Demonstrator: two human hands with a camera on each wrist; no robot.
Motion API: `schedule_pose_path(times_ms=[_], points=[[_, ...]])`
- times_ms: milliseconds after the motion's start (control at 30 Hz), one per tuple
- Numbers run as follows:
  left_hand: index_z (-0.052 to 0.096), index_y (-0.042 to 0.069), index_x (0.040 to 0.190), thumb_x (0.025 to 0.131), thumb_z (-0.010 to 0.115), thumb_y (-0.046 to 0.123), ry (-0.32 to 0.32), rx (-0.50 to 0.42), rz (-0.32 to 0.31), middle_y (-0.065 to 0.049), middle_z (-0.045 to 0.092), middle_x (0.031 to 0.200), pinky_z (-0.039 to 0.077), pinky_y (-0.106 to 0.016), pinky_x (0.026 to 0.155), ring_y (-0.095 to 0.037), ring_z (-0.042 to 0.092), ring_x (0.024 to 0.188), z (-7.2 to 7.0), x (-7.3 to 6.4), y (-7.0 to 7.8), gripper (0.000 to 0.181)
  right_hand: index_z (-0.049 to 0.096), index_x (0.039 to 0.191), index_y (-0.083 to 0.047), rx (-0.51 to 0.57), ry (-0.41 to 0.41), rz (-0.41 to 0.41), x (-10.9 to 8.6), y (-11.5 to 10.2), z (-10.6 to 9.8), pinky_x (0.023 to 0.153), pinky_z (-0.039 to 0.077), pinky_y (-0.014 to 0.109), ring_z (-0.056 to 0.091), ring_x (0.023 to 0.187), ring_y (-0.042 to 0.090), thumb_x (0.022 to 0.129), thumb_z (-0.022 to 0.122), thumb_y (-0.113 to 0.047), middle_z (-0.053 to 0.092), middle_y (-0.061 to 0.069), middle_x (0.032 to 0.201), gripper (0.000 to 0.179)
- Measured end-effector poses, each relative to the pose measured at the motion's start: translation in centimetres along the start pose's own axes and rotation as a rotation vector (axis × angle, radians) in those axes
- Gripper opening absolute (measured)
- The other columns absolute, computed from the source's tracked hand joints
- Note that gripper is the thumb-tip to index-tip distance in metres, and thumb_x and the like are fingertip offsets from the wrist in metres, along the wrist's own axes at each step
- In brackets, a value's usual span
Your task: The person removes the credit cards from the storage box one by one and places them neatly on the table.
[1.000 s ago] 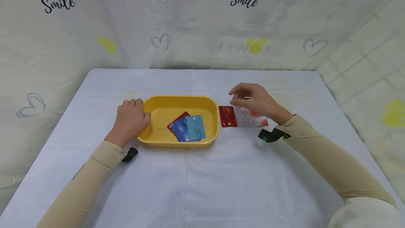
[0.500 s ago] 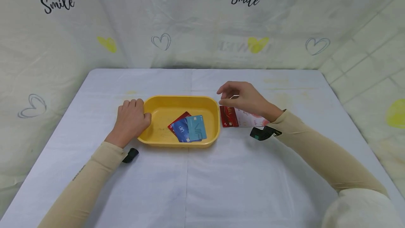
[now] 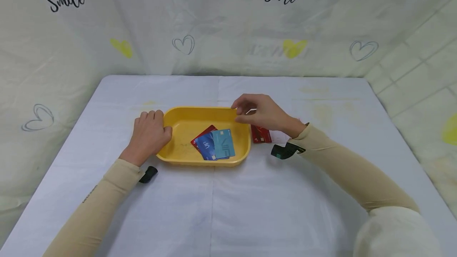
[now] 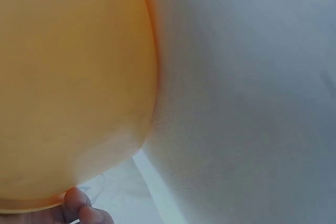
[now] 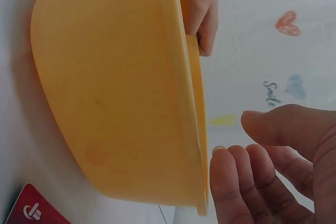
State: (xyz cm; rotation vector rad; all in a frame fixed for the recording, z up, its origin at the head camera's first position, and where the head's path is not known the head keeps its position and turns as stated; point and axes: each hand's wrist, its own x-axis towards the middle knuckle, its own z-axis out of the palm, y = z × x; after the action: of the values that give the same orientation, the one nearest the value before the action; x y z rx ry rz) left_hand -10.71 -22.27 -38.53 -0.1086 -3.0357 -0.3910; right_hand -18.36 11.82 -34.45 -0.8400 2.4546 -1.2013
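Note:
A yellow plastic tray stands on the table, holding a red card, a blue card and a light blue VIP card that overlap. My left hand grips the tray's left rim; in the left wrist view its fingertips show at the tray's edge. Over the right rim hovers my right hand, its fingers loosely bent. The right wrist view shows a gap between thumb and fingers, with nothing held. Beneath that hand, right of the tray, another red card lies partly hidden.
A pale white-and-pink piece adjoins the red card outside the tray, mostly covered by the right wrist. The white-covered table meets a printed cloth backdrop at the back. Black wrist cameras hang under the sleeves.
My right hand has moved left, from above the cards beside the tray to over the tray's right rim. The left hand stays on the left rim, and the cards inside have not moved.

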Motion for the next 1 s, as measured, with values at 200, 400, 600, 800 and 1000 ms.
schedule_pose_path(times_ms=[200,400,600,800,1000], points=[[0.046,0.001,0.084,0.090,0.043,0.017,0.001,0.004,-0.002,-0.014,0.045,0.079,0.026,-0.038,0.070,-0.034,0.040,0.080,0.0,0.0,0.0,0.017,0.068,0.122,-0.006,0.031,-0.052,-0.027,0.8,-0.4,0.8,0.094,0.061,0.038,0.067,0.098,0.021,0.088,0.080,-0.016,0.069,0.011,0.105,0.037],[0.046,0.002,0.084,0.090,0.044,0.016,0.011,-0.003,-0.001,-0.014,0.044,0.078,0.025,-0.038,0.069,-0.034,0.039,0.079,0.0,-0.1,-0.2,0.016,0.067,0.126,-0.006,0.011,-0.095,-0.071,1.6,-0.6,1.7,0.094,0.061,0.037,0.067,0.098,0.020,0.088,0.081,-0.016,0.069,0.016,0.110,0.042],[0.046,0.001,0.084,0.090,0.044,0.016,-0.005,-0.008,-0.001,-0.014,0.044,0.079,0.025,-0.038,0.070,-0.034,0.039,0.080,0.0,0.0,-0.1,0.016,0.066,0.128,-0.008,0.006,-0.129,-0.070,2.2,-0.6,2.3,0.094,0.060,0.037,0.067,0.098,0.018,0.087,0.081,-0.015,0.069,0.015,0.110,0.044],[0.047,0.001,0.086,0.091,0.044,0.017,-0.013,-0.005,-0.004,-0.014,0.044,0.080,0.025,-0.038,0.071,-0.034,0.040,0.081,0.0,0.0,-0.1,0.017,0.068,0.126,-0.009,-0.039,-0.168,-0.080,2.8,-0.6,2.7,0.093,0.060,0.034,0.068,0.099,0.017,0.087,0.082,-0.017,0.071,0.013,0.111,0.043],[0.047,0.001,0.088,0.091,0.044,0.017,-0.019,-0.005,-0.007,-0.015,0.045,0.081,0.025,-0.038,0.072,-0.034,0.040,0.082,0.1,0.1,-0.1,0.017,0.067,0.126,-0.006,-0.067,-0.203,-0.101,3.6,-1.0,2.9,0.094,0.061,0.035,0.068,0.099,0.018,0.087,0.081,-0.013,0.071,0.014,0.113,0.043]])
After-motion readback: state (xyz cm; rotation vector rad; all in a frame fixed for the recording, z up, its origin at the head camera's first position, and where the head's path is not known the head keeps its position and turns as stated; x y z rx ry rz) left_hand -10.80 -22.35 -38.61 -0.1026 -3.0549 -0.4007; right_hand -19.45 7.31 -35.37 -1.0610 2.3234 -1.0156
